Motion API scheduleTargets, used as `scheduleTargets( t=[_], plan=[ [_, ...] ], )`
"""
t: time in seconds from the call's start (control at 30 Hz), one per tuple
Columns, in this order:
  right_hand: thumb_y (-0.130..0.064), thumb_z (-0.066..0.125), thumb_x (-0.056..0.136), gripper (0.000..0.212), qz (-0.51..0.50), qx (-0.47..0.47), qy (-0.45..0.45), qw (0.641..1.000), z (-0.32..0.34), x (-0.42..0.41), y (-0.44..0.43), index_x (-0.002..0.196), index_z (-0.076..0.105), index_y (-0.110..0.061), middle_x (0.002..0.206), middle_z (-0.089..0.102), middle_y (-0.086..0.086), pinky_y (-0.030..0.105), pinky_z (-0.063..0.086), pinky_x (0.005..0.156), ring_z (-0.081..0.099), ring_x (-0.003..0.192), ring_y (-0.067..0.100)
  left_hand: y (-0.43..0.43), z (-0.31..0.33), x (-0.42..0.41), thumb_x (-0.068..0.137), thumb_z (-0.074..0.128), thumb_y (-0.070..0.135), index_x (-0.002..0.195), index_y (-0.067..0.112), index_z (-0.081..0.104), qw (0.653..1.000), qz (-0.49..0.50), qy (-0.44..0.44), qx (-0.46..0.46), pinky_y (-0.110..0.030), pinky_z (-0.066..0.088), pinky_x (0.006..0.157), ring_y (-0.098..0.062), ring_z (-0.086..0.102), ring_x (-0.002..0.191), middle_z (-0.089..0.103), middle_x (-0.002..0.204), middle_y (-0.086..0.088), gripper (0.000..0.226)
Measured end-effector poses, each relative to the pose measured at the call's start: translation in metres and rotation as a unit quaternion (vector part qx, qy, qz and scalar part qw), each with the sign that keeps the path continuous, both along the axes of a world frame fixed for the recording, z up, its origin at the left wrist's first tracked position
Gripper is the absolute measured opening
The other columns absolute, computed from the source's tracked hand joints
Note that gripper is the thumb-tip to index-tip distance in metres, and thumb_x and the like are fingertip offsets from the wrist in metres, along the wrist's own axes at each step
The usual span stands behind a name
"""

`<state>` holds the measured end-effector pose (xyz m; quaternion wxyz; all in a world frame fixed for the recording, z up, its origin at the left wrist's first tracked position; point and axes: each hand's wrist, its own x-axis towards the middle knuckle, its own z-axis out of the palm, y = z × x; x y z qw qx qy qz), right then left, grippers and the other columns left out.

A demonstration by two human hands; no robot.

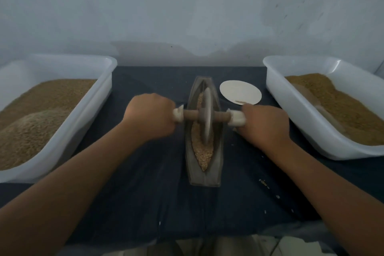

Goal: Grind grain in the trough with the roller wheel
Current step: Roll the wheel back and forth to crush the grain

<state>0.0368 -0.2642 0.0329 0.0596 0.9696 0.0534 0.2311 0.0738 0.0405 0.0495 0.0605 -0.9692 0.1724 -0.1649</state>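
Frame centre: grey boat-shaped trough w/ crushed tan grain; thin grey disc roller wheel upright mid-trough. L hand & R hand well apart, each clamped on a white-wrapped axle end. Risk: uneven push tilting wheel over rim, flinging grain onto dark blue cloth, or tipping narrow trough.

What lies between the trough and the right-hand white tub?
In the head view, a round white plate lies on the dark cloth between the trough and that tub.

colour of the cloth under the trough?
Dark navy blue, plain, no pattern. The cloth under the trough shows best in the head view.
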Motion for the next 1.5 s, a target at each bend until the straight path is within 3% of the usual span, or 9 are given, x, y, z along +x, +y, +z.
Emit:
scheduleTargets(
  t=[0.13, 0.3, 0.4, 0.67, 0.8, 0.9, 1.03, 1.27, 1.5],
  plan=[
    [-0.052, 0.074, 0.069, 0.041, 0.047, -0.001, -0.008, 0.999, -0.008, -0.025, -0.008, 0.068, 0.039, -0.029, 0.053, 0.027, -0.012, 0.021, 0.025, 0.042, 0.044, 0.041, 0.02, 0.022, -0.017, -0.03, 0.078, 0.048, 0.06, 0.055, 0.029, 0.035, 0.996, -0.047, -0.07, -0.019, -0.019, 0.014, 0.047, -0.007, 0.023, 0.039, 0.033, 0.047, 0.013, 0.04],
    [-0.046, 0.068, 0.085, 0.025, 0.0, 0.029, 0.015, 0.999, 0.006, 0.033, 0.005, 0.078, 0.055, -0.025, 0.063, 0.053, -0.006, 0.03, 0.041, 0.052, 0.056, 0.058, 0.023, -0.008, -0.004, 0.038, 0.081, 0.05, 0.057, 0.062, 0.024, 0.053, 0.999, 0.034, 0.004, -0.03, -0.028, 0.041, 0.054, -0.022, 0.057, 0.057, 0.057, 0.063, 0.007, 0.038],
    [-0.041, 0.066, 0.089, 0.022, -0.006, 0.029, 0.014, 0.999, 0.019, 0.05, 0.012, 0.082, 0.058, -0.023, 0.07, 0.058, -0.003, 0.034, 0.047, 0.056, 0.058, 0.064, 0.025, -0.019, 0.009, 0.06, 0.084, 0.054, 0.07, 0.067, 0.023, 0.056, 0.996, 0.049, 0.045, -0.053, -0.032, 0.048, 0.061, -0.025, 0.059, 0.066, 0.06, 0.071, 0.004, 0.051],
    [-0.052, 0.062, 0.069, 0.028, 0.058, 0.004, -0.008, 0.998, -0.001, -0.035, -0.004, 0.068, 0.045, -0.031, 0.051, 0.038, -0.011, 0.027, 0.04, 0.039, 0.048, 0.043, 0.018, 0.024, -0.02, -0.037, 0.077, 0.056, 0.055, 0.056, 0.031, 0.029, 0.995, -0.057, -0.083, -0.024, -0.018, 0.013, 0.047, -0.006, 0.023, 0.037, 0.03, 0.046, 0.014, 0.042],
    [-0.05, 0.076, 0.074, 0.037, 0.016, 0.009, 0.009, 1.0, 0.003, -0.004, 0.001, 0.069, 0.046, -0.028, 0.055, 0.045, -0.009, 0.025, 0.031, 0.045, 0.05, 0.049, 0.021, 0.008, -0.016, -0.003, 0.083, 0.051, 0.055, 0.059, 0.026, 0.048, 1.0, 0.005, -0.001, -0.03, -0.024, 0.031, 0.048, -0.013, 0.046, 0.048, 0.049, 0.055, 0.011, 0.038],
    [-0.042, 0.067, 0.088, 0.026, -0.011, 0.037, 0.028, 0.999, 0.01, 0.035, 0.01, 0.077, 0.049, -0.026, 0.065, 0.052, -0.005, 0.029, 0.034, 0.052, 0.053, 0.059, 0.022, -0.013, 0.004, 0.039, 0.083, 0.055, 0.053, 0.064, 0.024, 0.054, 0.998, 0.046, 0.026, -0.046, -0.031, 0.049, 0.06, -0.02, 0.057, 0.06, 0.058, 0.066, 0.007, 0.035],
    [-0.043, 0.062, 0.091, 0.022, -0.033, 0.048, 0.049, 0.997, 0.012, 0.035, 0.011, 0.08, 0.051, -0.027, 0.068, 0.054, -0.005, 0.03, 0.038, 0.055, 0.056, 0.064, 0.023, -0.02, 0.018, 0.04, 0.085, 0.057, 0.058, 0.067, 0.024, 0.056, 0.998, 0.039, 0.036, -0.031, -0.033, 0.052, 0.063, -0.024, 0.06, 0.065, 0.058, 0.069, 0.007, 0.038],
    [-0.053, 0.067, 0.07, 0.034, 0.042, 0.025, 0.005, 0.999, -0.009, -0.039, -0.006, 0.068, 0.044, -0.028, 0.05, 0.039, -0.009, 0.021, 0.027, 0.042, 0.05, 0.043, 0.02, 0.021, -0.008, -0.039, 0.072, 0.058, 0.052, 0.057, 0.03, 0.031, 0.994, -0.079, -0.071, 0.008, -0.019, 0.015, 0.047, -0.011, 0.032, 0.037, 0.035, 0.047, 0.013, 0.038],
    [-0.049, 0.062, 0.092, 0.027, -0.015, 0.053, 0.035, 0.998, 0.003, 0.049, 0.005, 0.081, 0.056, -0.026, 0.068, 0.056, -0.005, 0.031, 0.043, 0.055, 0.058, 0.064, 0.023, -0.018, 0.008, 0.042, 0.08, 0.054, 0.051, 0.064, 0.024, 0.055, 0.998, 0.048, 0.018, -0.032, -0.03, 0.044, 0.057, -0.021, 0.054, 0.057, 0.058, 0.065, 0.005, 0.032]
  ],
)
